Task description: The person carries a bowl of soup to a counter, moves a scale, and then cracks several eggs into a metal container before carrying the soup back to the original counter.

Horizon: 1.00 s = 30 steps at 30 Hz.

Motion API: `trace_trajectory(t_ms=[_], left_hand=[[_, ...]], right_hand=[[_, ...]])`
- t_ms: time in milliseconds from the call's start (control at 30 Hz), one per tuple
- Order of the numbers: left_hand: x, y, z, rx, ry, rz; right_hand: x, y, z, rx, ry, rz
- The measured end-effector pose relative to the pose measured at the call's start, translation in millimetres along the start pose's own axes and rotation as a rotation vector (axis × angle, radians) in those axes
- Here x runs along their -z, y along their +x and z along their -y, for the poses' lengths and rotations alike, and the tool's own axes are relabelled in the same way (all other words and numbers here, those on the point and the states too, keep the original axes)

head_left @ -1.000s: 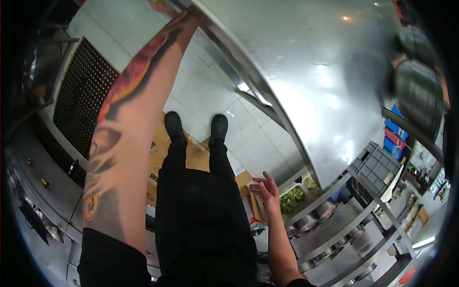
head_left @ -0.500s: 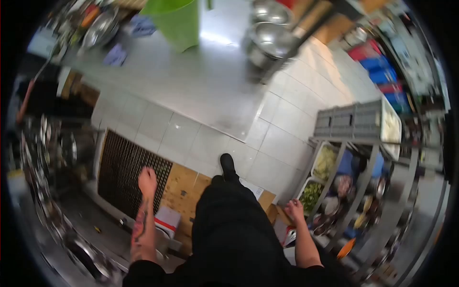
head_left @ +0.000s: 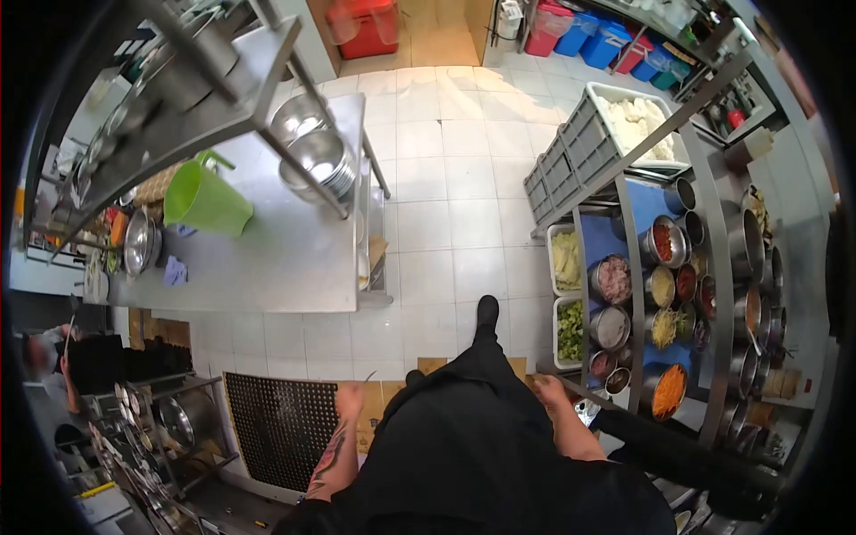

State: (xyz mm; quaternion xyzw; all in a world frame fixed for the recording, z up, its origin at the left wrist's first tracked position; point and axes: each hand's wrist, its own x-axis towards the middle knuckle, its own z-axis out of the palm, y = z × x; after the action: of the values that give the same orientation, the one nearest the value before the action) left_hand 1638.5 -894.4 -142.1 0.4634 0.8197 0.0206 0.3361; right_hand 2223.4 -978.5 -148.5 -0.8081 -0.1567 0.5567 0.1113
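Note:
My left hand (head_left: 349, 400) hangs with its fingers curled in, above the edge between a black perforated mat (head_left: 267, 432) and a wooden board (head_left: 385, 399) on the floor. Nothing shows in its grip. My right hand (head_left: 550, 392) hangs at my other side, fingers bent in and nothing visible in them. It is nearest to a rack at the right, below a white tray of chopped greens (head_left: 568, 332). Ahead of my trousers one black shoe (head_left: 487, 314) stands on the pale tiled floor (head_left: 437, 259).
A steel table (head_left: 259, 276) at the left carries a green jug (head_left: 209, 201) and stacked steel bowls (head_left: 316, 160). The right-hand rack holds several food bowls, one with shredded carrot (head_left: 667, 392). Grey crates (head_left: 580, 147) stand beyond it. Another person (head_left: 53, 366) is at far left.
My view has turned left to right and lifted, so the table now lies further left and the aisle opens ahead. Both hands stay low at my sides, the left nearer my body.

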Motion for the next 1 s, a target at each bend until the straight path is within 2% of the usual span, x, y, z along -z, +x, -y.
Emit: trace_trajectory(t_ms=[33, 67, 133, 167, 233, 267, 333, 400, 467, 500, 600, 667, 733, 800, 867, 900, 933, 967, 1000], left_hand=[[-22, 18, -46, -0.265, -0.135, -0.087], [-16, 22, -125, -0.181, -0.427, 0.049], [1, 32, -252, -0.297, -0.639, 0.197], [18, 28, -312, -0.372, -0.862, 0.275], [51, 35, -405, -0.479, -0.917, 0.385], [68, 34, -446, -0.486, -0.923, 0.383], [101, 31, -515, -0.594, -1.019, 0.421], [125, 37, -563, -0.605, -1.033, 0.414], [144, 42, -597, -0.605, -1.042, 0.407], [153, 48, -613, -0.605, -1.084, 0.433], [183, 70, -658, -0.643, -1.173, 0.480], [208, 91, -686, -0.786, -1.281, 0.578], [240, 114, -712, -0.806, -1.329, 0.636], [273, 141, -743, -0.911, -1.449, 0.837], [307, 161, -774, -0.935, -1.501, 0.887], [324, 169, -786, -0.946, -1.534, 0.993], [340, 179, -798, -0.960, -1.565, 1.095], [357, 189, -809, -0.960, -1.581, 1.182], [372, 199, -819, -0.958, -1.595, 1.269]], right_hand=[[3, 22, -1, 0.041, 0.098, -0.039], [12, 46, 3, 0.035, 0.103, -0.040], [42, 90, 29, 0.116, 0.054, -0.012], [58, 91, 51, 0.101, 0.053, -0.010], [93, 72, 126, 0.202, 0.137, -0.055], [110, 88, 145, 0.210, 0.136, -0.061], [138, 118, 183, 0.410, -0.068, -0.132], [150, 108, 261, 0.656, 0.071, -0.162], [158, 54, 371, 0.704, 0.234, -0.010], [157, 43, 413, 0.706, 0.232, -0.007], [153, 59, 498, 0.791, 0.243, 0.114], [143, 106, 523, 0.826, -0.016, -0.025], [138, 143, 527, 0.833, -0.123, -0.107], [143, 184, 518, 0.850, -0.301, -0.259], [147, 218, 489, 0.688, -0.401, -0.322], [149, 236, 470, 0.568, -0.307, -0.287], [150, 242, 458, 0.541, -0.333, -0.327], [152, 241, 456, 0.253, -0.011, -0.140], [151, 228, 461, 0.231, 0.093, -0.129]])
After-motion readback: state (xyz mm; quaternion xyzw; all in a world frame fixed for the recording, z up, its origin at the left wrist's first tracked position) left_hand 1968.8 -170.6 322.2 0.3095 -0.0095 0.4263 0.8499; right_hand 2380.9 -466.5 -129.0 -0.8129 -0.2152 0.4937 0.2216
